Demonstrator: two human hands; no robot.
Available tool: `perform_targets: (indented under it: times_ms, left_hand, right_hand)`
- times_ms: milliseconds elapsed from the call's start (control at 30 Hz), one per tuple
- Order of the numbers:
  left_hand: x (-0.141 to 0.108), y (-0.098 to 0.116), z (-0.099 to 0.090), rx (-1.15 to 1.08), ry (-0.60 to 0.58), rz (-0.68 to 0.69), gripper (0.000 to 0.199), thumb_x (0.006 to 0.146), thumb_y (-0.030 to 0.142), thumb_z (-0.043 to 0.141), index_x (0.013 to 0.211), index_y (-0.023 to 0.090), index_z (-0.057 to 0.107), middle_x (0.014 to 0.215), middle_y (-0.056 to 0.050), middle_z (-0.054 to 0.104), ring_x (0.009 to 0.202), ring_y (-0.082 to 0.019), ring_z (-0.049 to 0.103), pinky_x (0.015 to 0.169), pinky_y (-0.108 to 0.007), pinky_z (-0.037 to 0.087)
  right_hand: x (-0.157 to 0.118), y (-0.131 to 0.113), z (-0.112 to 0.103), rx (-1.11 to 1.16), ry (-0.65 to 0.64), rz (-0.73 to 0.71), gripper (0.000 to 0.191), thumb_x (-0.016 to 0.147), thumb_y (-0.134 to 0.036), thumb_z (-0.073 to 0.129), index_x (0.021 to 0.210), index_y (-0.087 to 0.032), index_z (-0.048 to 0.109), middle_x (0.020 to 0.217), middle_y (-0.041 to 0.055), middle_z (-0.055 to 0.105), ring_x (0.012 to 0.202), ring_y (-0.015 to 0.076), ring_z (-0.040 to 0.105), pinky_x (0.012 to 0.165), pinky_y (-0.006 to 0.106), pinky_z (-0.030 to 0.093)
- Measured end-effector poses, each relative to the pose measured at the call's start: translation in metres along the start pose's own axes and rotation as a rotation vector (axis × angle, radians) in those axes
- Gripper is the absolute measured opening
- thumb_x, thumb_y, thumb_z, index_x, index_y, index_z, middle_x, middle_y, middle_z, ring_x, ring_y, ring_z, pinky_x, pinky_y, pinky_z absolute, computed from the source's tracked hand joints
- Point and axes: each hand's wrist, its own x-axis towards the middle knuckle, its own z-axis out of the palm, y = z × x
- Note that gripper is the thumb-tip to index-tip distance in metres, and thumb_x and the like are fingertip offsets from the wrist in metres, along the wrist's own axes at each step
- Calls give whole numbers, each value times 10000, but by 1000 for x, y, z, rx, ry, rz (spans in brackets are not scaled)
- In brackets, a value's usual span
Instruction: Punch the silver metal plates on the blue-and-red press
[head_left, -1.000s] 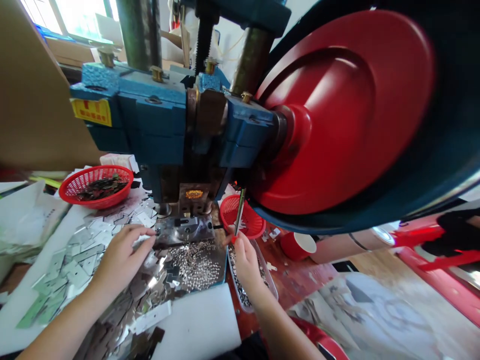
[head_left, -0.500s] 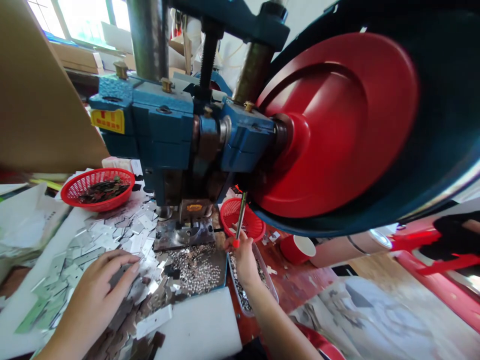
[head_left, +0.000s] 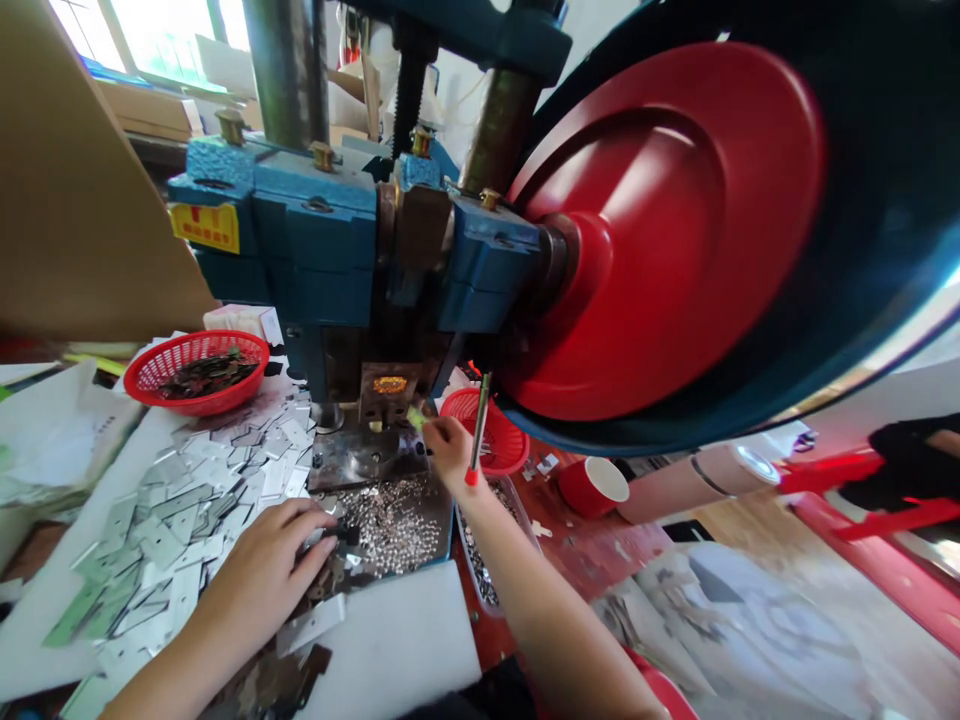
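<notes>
At the near edge of the table [head_left: 630, 552] lies a white foam block [head_left: 401, 640], with a loose metal strip [head_left: 313, 626] against its left end. Just beyond, the left hand [head_left: 289, 555] rests over a heap of flat metal pieces, its fingers loosely curved and the thumb set apart from them; whether it grips a piece cannot be told. Silvery plates [head_left: 187, 535] spread from this hand toward the table's left edge, over a white sheet. To the right of its fingertips is a scatter of small shiny metal bits [head_left: 397, 535]. A clear plastic tub [head_left: 489, 608] of metal bits stands partly under the right forearm.

Farther in, the right hand [head_left: 448, 448] is at the right end of the metal die base [head_left: 367, 458], fingers bent inward. A small yellow-green thing [head_left: 417, 418] shows at its fingertips; whether it is grasped is unclear. A red-tipped rod [head_left: 480, 425] slants in front of the wrist. Behind stands a red basket [head_left: 508, 455], and another basket [head_left: 202, 402] with dark pieces sits toward the far left corner. The blue press [head_left: 311, 250] rises above the die base.
</notes>
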Motion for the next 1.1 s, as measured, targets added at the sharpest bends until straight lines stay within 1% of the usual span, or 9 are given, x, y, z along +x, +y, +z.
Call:
perform_targets:
  times_ms: [100, 167, 333, 400, 567, 667, 800, 933, 1100]
  left_hand:
    - [3, -2, 4, 21, -31, 34, 263, 861, 430, 473, 950, 286, 675, 1059, -32, 628, 984, -232, 584, 891, -413, 469]
    - [5, -4, 5, 32, -44, 50, 270, 867, 427, 467, 949, 276, 675, 1053, -39, 630, 970, -231, 586, 888, -417, 467]
    - [7, -2, 5, 55, -68, 60, 270, 874, 401, 456, 946, 245, 664, 1032, -61, 623, 946, -238, 587, 868, -426, 460]
    - [9, 1, 5, 54, -91, 69, 255, 873, 380, 457, 962, 248, 657, 1028, -60, 615, 942, -238, 582, 860, -423, 455]
    - [13, 8, 5, 47, -171, 82, 221, 855, 353, 489, 990, 264, 640, 1017, -49, 598, 934, -236, 559, 848, -423, 439]
    - [9, 8, 4, 52, -159, 83, 210, 847, 363, 502, 963, 256, 641, 1014, -51, 594, 931, -236, 554, 845, -424, 438]
    - [-7, 6, 1, 58, -133, 75, 214, 858, 367, 484, 932, 251, 647, 998, -54, 596, 925, -230, 560, 842, -418, 445]
    - [-31, 3, 0, 60, -210, 49, 212, 834, 420, 518, 941, 288, 644, 1040, -49, 598, 945, -239, 568, 839, -422, 459]
    - [-49, -2, 7, 73, -254, -6, 143, 769, 398, 591, 868, 317, 656, 1111, -32, 601, 991, -265, 573, 859, -450, 459]
  right_hand:
    - [-16, 9, -25, 56, 112, 0, 309, 828, -377, 519, 1025, -159, 617, 803, 36, 658, 722, 180, 597, 666, 289, 461]
    - [-29, 4, -28, 9, 118, -58, 302, 824, -328, 546, 1085, -189, 605, 900, 45, 659, 813, 189, 602, 739, 307, 465]
    - [-42, -29, 4, -294, -166, -433, 154, 857, -266, 555, 896, -240, 701, 890, 40, 632, 907, 186, 561, 870, 322, 416]
    - [-38, -39, 15, -406, -235, -496, 151, 858, -266, 561, 883, -238, 707, 871, 37, 628, 891, 183, 548, 856, 313, 403]
    - [-29, -47, 23, -590, -271, -452, 131, 834, -234, 562, 826, -232, 692, 836, 18, 630, 857, 174, 538, 789, 287, 378]
    - [-29, -50, 24, -670, -265, -443, 112, 813, -242, 568, 796, -223, 677, 828, 22, 635, 863, 190, 544, 750, 297, 366]
    - [-27, -51, 28, -710, -252, -436, 109, 815, -222, 555, 802, -204, 662, 824, 34, 638, 856, 195, 555, 733, 300, 357]
    - [-18, -46, 31, -705, -178, -425, 131, 851, -236, 537, 839, -203, 664, 841, 47, 638, 854, 198, 550, 739, 307, 355]
    - [-13, -41, 29, -728, -228, -565, 188, 877, -277, 507, 868, -240, 691, 864, 43, 635, 883, 209, 522, 764, 335, 357]
